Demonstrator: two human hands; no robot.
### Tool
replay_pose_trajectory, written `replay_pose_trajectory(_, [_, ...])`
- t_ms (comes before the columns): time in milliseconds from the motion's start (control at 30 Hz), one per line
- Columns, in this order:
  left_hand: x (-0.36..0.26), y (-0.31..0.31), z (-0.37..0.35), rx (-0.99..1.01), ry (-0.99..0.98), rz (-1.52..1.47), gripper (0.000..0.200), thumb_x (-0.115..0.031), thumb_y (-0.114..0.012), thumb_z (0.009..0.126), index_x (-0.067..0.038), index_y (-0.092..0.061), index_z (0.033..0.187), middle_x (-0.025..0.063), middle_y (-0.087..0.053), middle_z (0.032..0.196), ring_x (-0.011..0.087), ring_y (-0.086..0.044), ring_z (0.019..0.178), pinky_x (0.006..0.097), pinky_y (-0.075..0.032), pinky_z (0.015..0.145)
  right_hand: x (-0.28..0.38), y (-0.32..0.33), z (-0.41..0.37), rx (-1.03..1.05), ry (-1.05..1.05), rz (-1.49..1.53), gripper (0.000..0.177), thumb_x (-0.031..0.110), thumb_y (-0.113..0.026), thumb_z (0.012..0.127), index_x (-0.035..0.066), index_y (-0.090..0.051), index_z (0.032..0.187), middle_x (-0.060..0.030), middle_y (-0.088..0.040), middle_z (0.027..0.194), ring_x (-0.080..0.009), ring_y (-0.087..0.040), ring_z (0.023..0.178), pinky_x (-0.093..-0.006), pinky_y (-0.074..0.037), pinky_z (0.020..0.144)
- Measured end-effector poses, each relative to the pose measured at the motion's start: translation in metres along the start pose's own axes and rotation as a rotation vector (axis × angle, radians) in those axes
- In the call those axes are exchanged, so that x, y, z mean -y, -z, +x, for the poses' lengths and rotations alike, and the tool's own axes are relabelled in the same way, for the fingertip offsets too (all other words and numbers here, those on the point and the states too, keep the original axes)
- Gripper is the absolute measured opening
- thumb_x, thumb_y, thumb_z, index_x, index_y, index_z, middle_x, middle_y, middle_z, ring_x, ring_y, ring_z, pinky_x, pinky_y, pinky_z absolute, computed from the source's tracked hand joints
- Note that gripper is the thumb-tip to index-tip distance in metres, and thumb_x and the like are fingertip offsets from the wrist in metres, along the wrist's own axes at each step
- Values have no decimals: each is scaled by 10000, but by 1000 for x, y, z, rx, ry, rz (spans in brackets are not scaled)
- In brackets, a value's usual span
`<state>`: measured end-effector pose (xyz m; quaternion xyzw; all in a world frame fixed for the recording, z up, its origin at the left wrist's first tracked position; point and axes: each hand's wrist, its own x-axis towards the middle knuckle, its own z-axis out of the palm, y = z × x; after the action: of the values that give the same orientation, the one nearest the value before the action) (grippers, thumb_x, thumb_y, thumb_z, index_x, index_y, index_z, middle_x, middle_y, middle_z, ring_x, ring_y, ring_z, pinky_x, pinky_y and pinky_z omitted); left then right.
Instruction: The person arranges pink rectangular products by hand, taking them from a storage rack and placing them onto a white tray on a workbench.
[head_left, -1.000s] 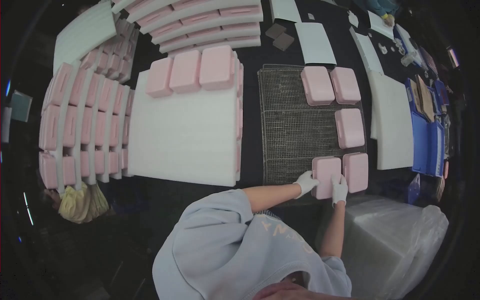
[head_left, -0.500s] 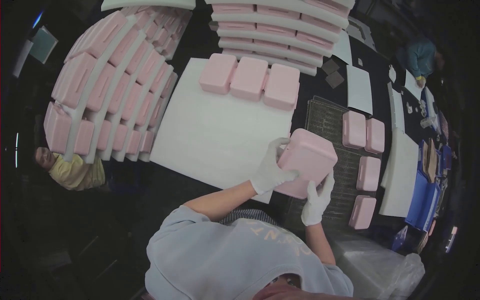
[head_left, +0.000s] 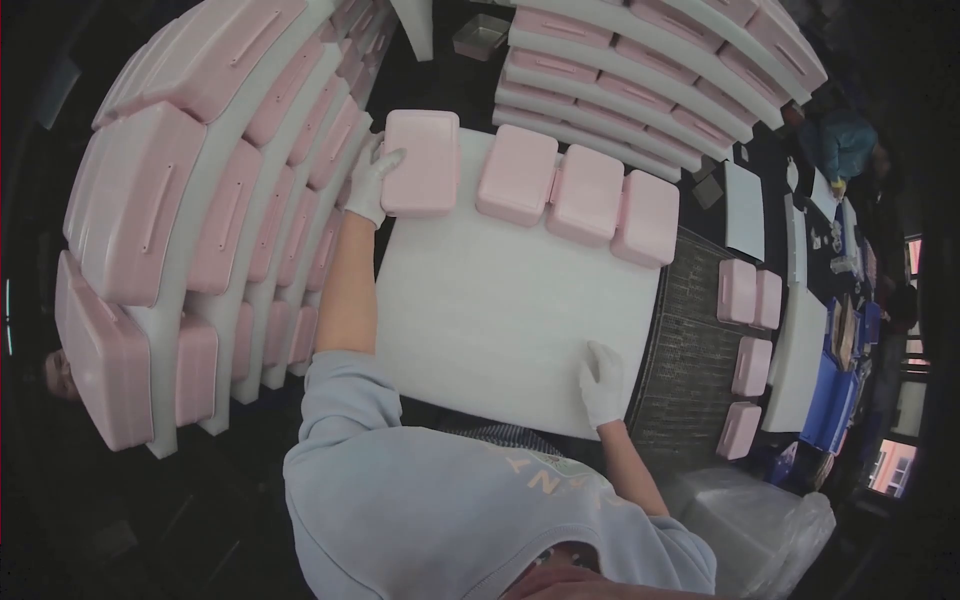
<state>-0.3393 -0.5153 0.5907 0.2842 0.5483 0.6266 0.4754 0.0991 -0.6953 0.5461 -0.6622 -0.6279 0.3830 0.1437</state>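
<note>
My gloved left hand (head_left: 368, 185) grips the left side of a pink box (head_left: 424, 165) with rounded corners, its thumb over the top. The box is over the far left part of a white foam sheet (head_left: 500, 310). To its right, across a gap, stand a pink box (head_left: 518, 175), another pink box (head_left: 585, 195) and a third pink box (head_left: 645, 220) in a row along the sheet's far side. My gloved right hand (head_left: 602, 385) is over the sheet's near right part, fingers stretched out and nothing in them.
Tall stacks of pink boxes between foam layers stand at the left (head_left: 140, 210) and the back (head_left: 620, 90). Right of the sheet lies a dark mesh surface (head_left: 690, 320) with several pink boxes along it. A clear plastic bag (head_left: 750, 530) is near right; a person (head_left: 840, 145) is far right.
My left hand has carried the pink box leftward and away from me to the row's left end. My right hand has let go of it and moved slightly left over the sheet. The view has shifted.
</note>
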Motion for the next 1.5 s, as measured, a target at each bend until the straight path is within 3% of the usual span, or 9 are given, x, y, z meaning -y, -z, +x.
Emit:
replay_pose_trajectory(200, [22,-10,53,17,219,-6,764,-260,-721,716,-112,-374,1380,107,-531,1208,224,-593,976,348,-506,742,16,0,2,-74,17,-66,375,176,-548,891,6,-559,1225,-193,-519,1255,-318,-467,1175,-413,-363,1041])
replay_pose_trajectory(400, [49,-7,78,103,291,31,808,-305,-713,732,-48,-351,1407,89,-430,1389,198,-502,1180,301,-436,934,19,-1,4,-89,2,-57,364,202,-563,878,31,-586,1198,-170,-540,1238,-305,-466,1169,-408,-364,1031])
replay_pose_trajectory(567, [24,-21,62,42,263,284,549,-323,-624,767,-65,-545,1245,56,-562,1190,162,-542,1030,254,-425,863,19,-3,6,-117,-1,-41,356,188,-591,856,19,-605,1170,-176,-554,1203,-302,-485,1144,-398,-376,1020])
replay_pose_trajectory(700, [24,-25,61,25,278,389,582,-363,-614,744,-73,-546,1245,60,-548,1219,177,-523,1066,270,-398,897,22,-3,5,-111,-19,-24,346,175,-586,868,45,-595,1188,-156,-540,1220,-292,-467,1161,-396,-371,1022])
replay_pose_trajectory(900, [23,-31,53,9,209,468,413,-355,-590,741,-69,-613,1039,52,-608,1025,172,-539,917,264,-392,796,21,-3,5,-113,-5,1,346,170,-602,856,41,-601,1177,-164,-536,1208,-297,-473,1143,-399,-375,1011])
replay_pose_trajectory(1167, [55,-13,70,58,268,617,733,-514,-560,717,-60,-506,1290,184,-446,1295,291,-477,1161,339,-376,955,12,-5,4,-117,27,4,371,144,-601,834,36,-597,1189,-162,-533,1218,-293,-471,1153,-395,-372,1026])
replay_pose_trajectory(1300, [53,-13,69,62,251,648,703,-525,-532,725,-58,-532,1251,187,-446,1277,289,-495,1124,332,-376,928,10,-6,4,-119,33,-18,384,134,-597,826,27,-591,1195,-169,-534,1223,-300,-467,1157,-405,-365,1032])
replay_pose_trajectory(1400, [51,-11,64,49,214,544,553,-461,-546,767,-35,-593,1117,115,-570,1111,215,-526,996,294,-382,840,8,-6,7,-145,87,-34,385,112,-604,803,24,-597,1178,-185,-543,1197,-322,-493,1120,-420,-394,998])
replay_pose_trajectory(1500, [40,1,57,-28,223,475,717,-475,-530,792,-14,-397,1324,126,-418,1343,228,-417,1210,324,-327,996,16,-6,11,-61,95,25,401,119,-599,808,27,-581,1198,-175,-534,1216,-312,-487,1140,-407,-385,1011])
